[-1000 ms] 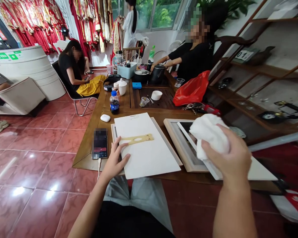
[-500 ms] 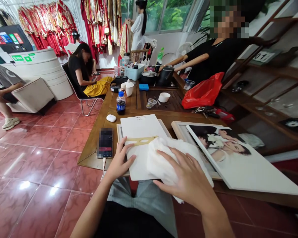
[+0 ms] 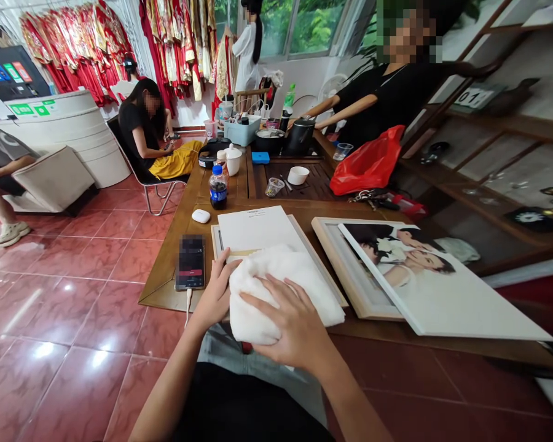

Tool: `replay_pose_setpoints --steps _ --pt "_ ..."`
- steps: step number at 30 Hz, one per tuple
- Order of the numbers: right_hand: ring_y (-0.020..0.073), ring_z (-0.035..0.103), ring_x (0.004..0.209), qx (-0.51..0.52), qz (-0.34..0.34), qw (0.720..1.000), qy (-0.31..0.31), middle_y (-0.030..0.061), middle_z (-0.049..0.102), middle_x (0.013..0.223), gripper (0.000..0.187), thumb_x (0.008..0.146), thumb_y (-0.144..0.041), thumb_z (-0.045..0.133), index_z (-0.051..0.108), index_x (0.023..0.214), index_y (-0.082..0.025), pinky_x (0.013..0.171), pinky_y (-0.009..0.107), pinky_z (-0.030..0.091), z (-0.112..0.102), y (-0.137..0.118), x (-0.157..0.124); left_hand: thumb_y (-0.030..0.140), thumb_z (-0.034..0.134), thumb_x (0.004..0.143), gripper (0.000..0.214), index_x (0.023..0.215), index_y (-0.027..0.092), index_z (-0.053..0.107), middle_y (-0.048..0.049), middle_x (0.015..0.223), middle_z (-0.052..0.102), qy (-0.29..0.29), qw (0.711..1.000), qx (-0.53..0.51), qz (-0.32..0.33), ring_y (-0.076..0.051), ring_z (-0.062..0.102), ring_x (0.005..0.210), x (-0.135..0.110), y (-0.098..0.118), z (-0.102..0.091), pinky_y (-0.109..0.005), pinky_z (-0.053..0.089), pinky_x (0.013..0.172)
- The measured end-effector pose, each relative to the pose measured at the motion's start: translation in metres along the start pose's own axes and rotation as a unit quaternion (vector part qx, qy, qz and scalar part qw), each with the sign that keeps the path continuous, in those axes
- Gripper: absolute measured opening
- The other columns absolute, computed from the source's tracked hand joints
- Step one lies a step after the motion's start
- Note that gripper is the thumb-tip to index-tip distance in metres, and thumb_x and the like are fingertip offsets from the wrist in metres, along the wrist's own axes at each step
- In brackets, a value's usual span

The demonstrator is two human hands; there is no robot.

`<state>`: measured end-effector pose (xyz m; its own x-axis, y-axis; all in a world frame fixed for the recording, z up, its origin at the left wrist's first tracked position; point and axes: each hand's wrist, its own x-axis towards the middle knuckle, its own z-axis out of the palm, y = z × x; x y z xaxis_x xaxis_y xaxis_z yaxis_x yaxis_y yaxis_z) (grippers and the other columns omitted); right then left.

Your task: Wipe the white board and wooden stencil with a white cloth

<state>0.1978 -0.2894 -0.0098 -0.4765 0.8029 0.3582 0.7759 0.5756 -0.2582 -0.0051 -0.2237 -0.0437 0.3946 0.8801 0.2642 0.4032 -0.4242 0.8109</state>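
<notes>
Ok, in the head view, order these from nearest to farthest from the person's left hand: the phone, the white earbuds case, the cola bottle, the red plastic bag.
1. Phone, just left of the left hand, near the table's front edge.
2. White earbuds case, farther back on the table's left side.
3. Cola bottle, behind the case.
4. Red plastic bag, far back on the right.

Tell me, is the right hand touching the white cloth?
Touching. The head view shows the right hand pressed flat on the white cloth, fingers spread over it.
</notes>
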Motion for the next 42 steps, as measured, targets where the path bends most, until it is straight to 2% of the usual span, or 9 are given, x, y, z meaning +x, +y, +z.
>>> replay_pose_setpoints --steps 10,13,20,24,29,35,38,42 --pt "0.0384 0.054 0.13 -0.121 0.08 0.986 0.087 0.0167 0.056 0.14 0.061 0.08 -0.041 0.066 0.062 0.138 -0.025 0.106 0.057 0.04 -0.008 0.05 -0.034 0.028 0.038 0.106 0.035 0.14 0.026 0.048 -0.0083 0.17 0.018 0.014 1.0 0.019 -0.012 -0.025 0.01 0.159 0.001 0.005 0.002 -0.054 0.002 0.129" --pt "0.0389 0.052 0.131 -0.12 0.083 0.986 0.079 0.0158 0.056 0.141 0.059 0.081 -0.042 0.065 0.062 0.138 -0.025 0.108 0.058 0.039 -0.009 0.046 -0.032 0.028 0.037 0.107 0.035 0.14 0.026 0.048 -0.008 0.17 0.019 0.014 1.0 0.021 -0.01 -0.025 0.011 0.159 0.002 0.004 0.002 -0.053 0.003 0.129" --pt "0.0377 0.048 0.135 -0.049 0.056 0.996 0.047 0.0122 0.056 0.144 0.064 0.076 -0.043 0.071 0.062 0.138 -0.031 0.112 0.058 0.032 -0.003 0.01 -0.011 0.026 0.038 0.106 0.035 0.14 0.024 0.047 -0.0099 0.17 0.016 0.011 0.999 0.028 -0.017 -0.023 0.012 0.159 0.002 0.006 0.001 -0.052 0.002 0.129" --pt "0.0367 0.046 0.138 -0.022 0.041 0.998 0.033 0.0109 0.055 0.146 0.067 0.075 -0.046 0.074 0.061 0.14 -0.033 0.114 0.057 0.029 0.002 -0.002 -0.006 0.026 0.039 0.106 0.036 0.141 0.026 0.046 -0.0082 0.17 0.017 0.007 1.0 0.019 -0.017 -0.024 0.013 0.159 0.001 0.007 0.0 -0.051 0.004 0.13" --pt "0.0359 0.049 0.135 -0.049 0.052 0.997 0.041 0.0119 0.057 0.144 0.065 0.077 -0.047 0.074 0.061 0.14 -0.033 0.112 0.056 0.033 -0.001 0.011 -0.01 0.026 0.038 0.106 0.036 0.141 0.026 0.047 -0.0087 0.17 0.016 0.006 1.0 0.022 -0.019 -0.024 0.011 0.159 0.002 0.007 0.0 -0.052 0.005 0.129" --pt "0.0358 0.053 0.131 -0.134 0.133 0.978 0.083 0.0144 0.058 0.139 0.057 0.085 -0.045 0.067 0.061 0.139 -0.027 0.107 0.054 0.039 -0.011 0.042 -0.021 0.028 0.038 0.106 0.035 0.139 0.025 0.048 -0.0085 0.17 0.018 0.007 0.999 0.03 -0.014 -0.024 0.012 0.159 0.003 0.006 0.001 -0.053 0.004 0.129" --pt "0.0356 0.052 0.131 -0.138 0.136 0.978 0.079 0.0138 0.058 0.14 0.056 0.085 -0.046 0.066 0.06 0.138 -0.028 0.107 0.054 0.038 -0.012 0.042 -0.019 0.028 0.037 0.106 0.035 0.139 0.025 0.047 -0.0084 0.17 0.018 0.007 0.999 0.033 -0.012 -0.024 0.012 0.159 0.003 0.006 0.001 -0.053 0.005 0.129" --pt "0.0373 0.05 0.134 -0.104 0.105 0.988 0.045 0.0149 0.057 0.143 0.059 0.084 -0.048 0.068 0.06 0.14 -0.029 0.109 0.058 0.034 -0.008 0.024 -0.007 0.028 0.037 0.107 0.035 0.14 0.025 0.047 -0.0091 0.17 0.018 0.01 0.999 0.034 -0.012 -0.023 0.012 0.159 0.003 0.007 0.002 -0.053 0.006 0.129"
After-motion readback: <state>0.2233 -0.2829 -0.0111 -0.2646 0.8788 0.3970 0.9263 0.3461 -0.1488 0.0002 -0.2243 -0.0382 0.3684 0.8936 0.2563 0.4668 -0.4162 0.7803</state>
